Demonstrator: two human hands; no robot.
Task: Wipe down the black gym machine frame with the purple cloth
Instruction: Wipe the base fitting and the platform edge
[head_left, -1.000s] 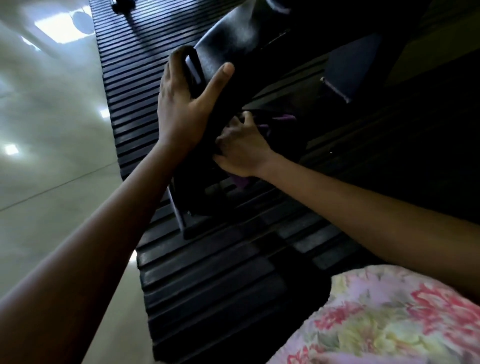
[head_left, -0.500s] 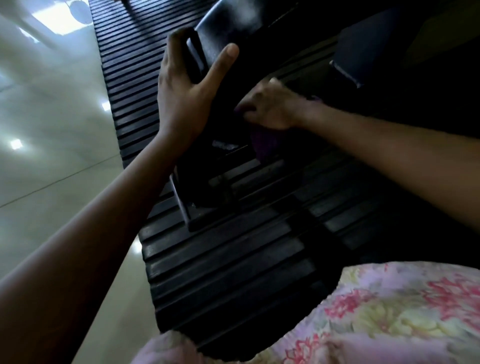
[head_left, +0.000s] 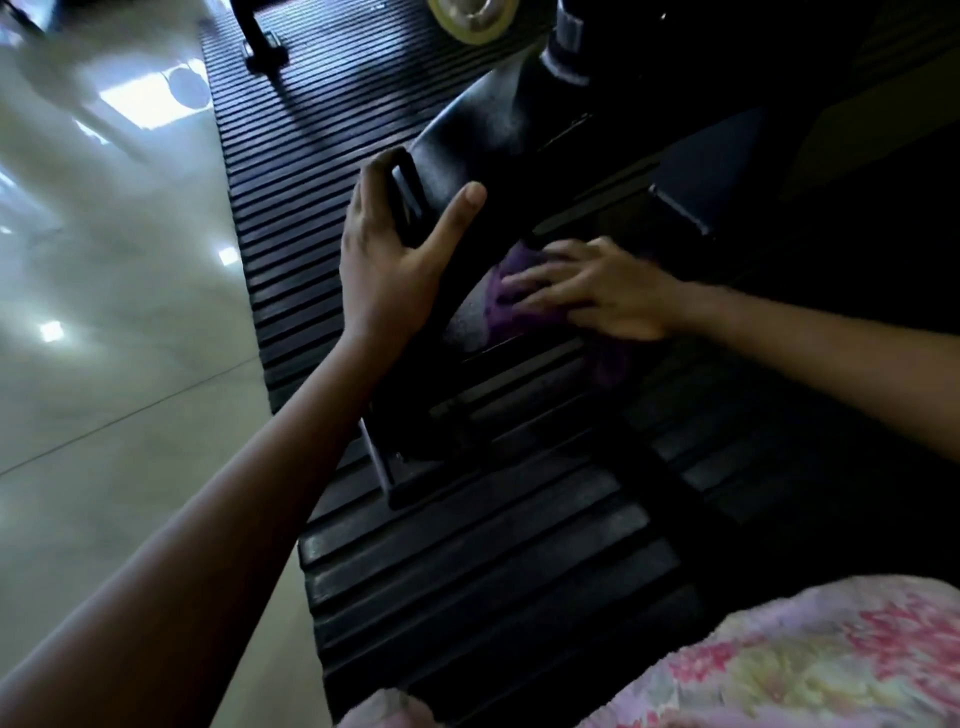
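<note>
Wiping underway: right hand (head_left: 597, 291) fingers flat, pressing purple cloth (head_left: 501, 291) on black frame (head_left: 483, 140); left hand (head_left: 395, 249) clasps frame; next, fresh patch

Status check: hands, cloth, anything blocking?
Left hand grips the black frame. Right hand presses purple cloth flat against it. Nothing blocking.

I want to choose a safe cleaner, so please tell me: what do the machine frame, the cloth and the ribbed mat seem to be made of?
Frame: probably painted metal, black and semi-glossy; it shows soft highlights and hard edges.
Cloth: soft purple fabric, possibly microfibre; it bunches under the right hand.
Mat: probably black rubber, matte, with raised parallel ribs.
</note>
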